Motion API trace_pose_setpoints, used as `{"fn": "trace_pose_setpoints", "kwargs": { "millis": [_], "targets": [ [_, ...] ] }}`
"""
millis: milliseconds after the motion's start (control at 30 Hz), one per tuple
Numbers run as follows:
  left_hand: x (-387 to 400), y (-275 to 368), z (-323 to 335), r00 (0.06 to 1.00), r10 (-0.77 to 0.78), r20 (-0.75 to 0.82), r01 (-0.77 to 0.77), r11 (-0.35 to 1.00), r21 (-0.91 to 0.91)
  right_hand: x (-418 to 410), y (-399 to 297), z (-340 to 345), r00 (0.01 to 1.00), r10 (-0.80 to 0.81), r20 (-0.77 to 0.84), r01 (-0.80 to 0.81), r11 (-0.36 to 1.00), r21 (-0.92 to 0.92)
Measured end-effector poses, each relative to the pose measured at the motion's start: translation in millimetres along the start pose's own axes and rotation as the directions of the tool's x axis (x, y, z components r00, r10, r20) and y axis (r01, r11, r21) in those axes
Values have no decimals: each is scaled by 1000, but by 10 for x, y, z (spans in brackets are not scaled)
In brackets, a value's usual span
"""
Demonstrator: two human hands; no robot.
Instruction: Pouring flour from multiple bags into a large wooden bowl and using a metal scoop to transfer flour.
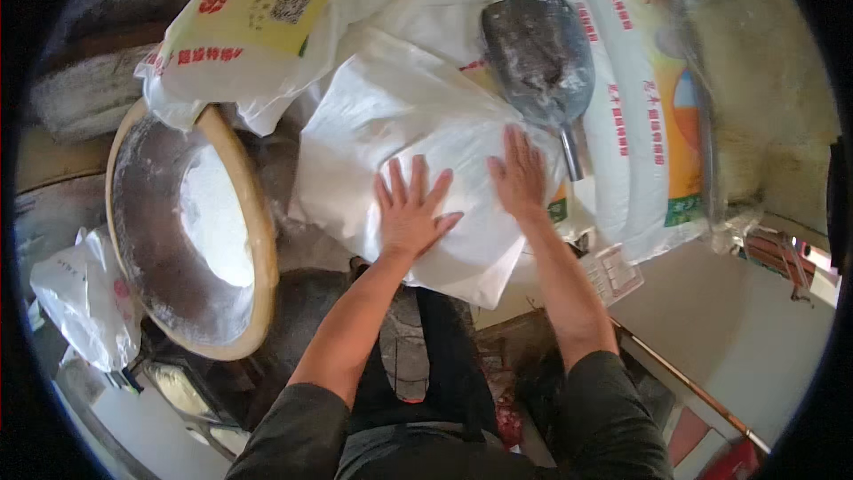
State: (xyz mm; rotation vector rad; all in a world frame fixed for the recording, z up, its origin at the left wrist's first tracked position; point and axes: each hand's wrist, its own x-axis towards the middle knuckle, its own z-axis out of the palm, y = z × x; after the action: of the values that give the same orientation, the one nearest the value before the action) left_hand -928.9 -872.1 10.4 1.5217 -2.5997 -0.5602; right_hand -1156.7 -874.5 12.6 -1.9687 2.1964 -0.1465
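Observation:
Both my hands lie flat on a white woven plastic sack (pixel 373 113) in front of me. My left hand (pixel 414 207) has its fingers spread on the sack's near part and grips nothing. To its right, my right hand (pixel 520 170) rests palm down, its fingers closer together and pointing away from me. Just beyond my right hand is a metal scoop (pixel 538 47), dusted with white powder, its short handle towards me. On the left stands a large round basin (pixel 266 240) with a thick tan rim and a heap of white powder (pixel 214 213) inside.
Full printed sacks (pixel 626 100) are stacked at the right. Another printed sack (pixel 266 20) lies at the upper left, overhanging the basin's rim. A white plastic bag (pixel 90 300) is left of the basin. A pale device with keys (pixel 610 273) sits near my right forearm.

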Motion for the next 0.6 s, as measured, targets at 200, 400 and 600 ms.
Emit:
{"fn": "trace_pose_setpoints", "kwargs": {
  "millis": [200,400,600],
  "targets": [
    [-4,-72,-1,1000,7,27,-7,1000,-23,-255,-428,-72,992,31,-121,-42,995,-96],
    [223,-420,123,998,-52,-36,46,988,-150,-456,-51,259,991,8,-133,-20,996,-90],
    [582,-1438,-157,925,-367,-96,329,904,-274,-535,-101,266,992,43,-116,-55,993,-102]
  ]
}}
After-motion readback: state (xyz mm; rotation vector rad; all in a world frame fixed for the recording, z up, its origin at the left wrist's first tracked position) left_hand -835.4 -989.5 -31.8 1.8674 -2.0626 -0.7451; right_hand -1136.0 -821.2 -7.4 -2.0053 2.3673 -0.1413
